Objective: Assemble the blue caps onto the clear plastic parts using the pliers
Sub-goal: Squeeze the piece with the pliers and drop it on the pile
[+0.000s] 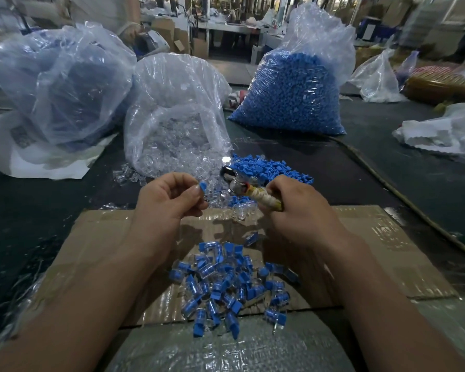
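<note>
Dozens of capped parts (231, 280) lie heaped low centre on the cardboard (387, 237). At mid-frame the left hand (169, 200) pinches a blue cap (203, 187), and the right hand (295, 208) has its grip closed round the pliers (242, 187). The bag of clear parts (172, 130) and the bag of blue caps (293, 89) above look full, so most of the work probably remains.

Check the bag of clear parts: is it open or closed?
Open. The bag of clear parts lies with its mouth gaping toward the person, and clear pieces lie spilled beside it on the dark table.

Right hand (301, 213) covers pliers (250, 189) (handle ends only).
</note>
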Tool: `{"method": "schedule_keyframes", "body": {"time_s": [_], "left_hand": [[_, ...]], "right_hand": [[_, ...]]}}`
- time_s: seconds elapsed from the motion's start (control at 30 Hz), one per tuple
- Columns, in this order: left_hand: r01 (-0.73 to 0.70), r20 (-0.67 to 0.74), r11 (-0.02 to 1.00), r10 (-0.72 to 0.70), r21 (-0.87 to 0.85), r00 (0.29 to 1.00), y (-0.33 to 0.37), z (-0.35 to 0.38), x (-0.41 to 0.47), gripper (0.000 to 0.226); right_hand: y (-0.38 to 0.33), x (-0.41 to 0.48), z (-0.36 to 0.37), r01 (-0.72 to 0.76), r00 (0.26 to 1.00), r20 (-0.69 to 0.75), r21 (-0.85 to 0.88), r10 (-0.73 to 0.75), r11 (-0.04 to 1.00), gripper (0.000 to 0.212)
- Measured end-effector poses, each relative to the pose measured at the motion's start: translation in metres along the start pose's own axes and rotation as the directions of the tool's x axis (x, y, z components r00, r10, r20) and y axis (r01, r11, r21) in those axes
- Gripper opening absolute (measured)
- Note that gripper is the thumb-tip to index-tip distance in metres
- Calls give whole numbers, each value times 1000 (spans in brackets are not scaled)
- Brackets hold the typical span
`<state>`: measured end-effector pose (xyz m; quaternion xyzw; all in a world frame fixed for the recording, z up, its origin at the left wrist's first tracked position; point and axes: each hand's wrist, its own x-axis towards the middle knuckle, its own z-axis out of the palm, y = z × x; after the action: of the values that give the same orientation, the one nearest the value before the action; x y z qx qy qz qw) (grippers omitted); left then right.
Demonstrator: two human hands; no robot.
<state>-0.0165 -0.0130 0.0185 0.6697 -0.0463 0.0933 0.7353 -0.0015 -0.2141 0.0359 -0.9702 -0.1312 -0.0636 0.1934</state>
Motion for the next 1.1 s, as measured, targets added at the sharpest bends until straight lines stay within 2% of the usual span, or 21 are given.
{"method": "schedule_keyframes", "body": {"time_s": [0.2, 0.43, 0.63, 0.9, 1.1], "left_hand": [[-80, 0, 992, 80, 103, 997, 4, 5, -5, 18], [-143, -12, 977, 147, 160, 989, 7, 9, -8, 21], [-144, -6, 967, 148, 211, 989, 9, 10, -10, 21], [-151, -1, 961, 155, 233, 988, 9, 11, -11, 23], [-156, -17, 954, 166, 256, 986, 8, 11, -11, 25]], "right_hand": [[-8, -4, 4, 69, 997, 34, 96, -72, 993, 20], [-9, -5, 3, 53, 996, 63, 122, -62, 991, 20], [-12, -7, 3, 52, 992, 104, 143, -67, 988, 21], [-15, -6, 4, 98, 989, 110, 19, -100, 995, 18], [-16, -5, 5, 85, 991, 106, 14, -86, 996, 22]]}}
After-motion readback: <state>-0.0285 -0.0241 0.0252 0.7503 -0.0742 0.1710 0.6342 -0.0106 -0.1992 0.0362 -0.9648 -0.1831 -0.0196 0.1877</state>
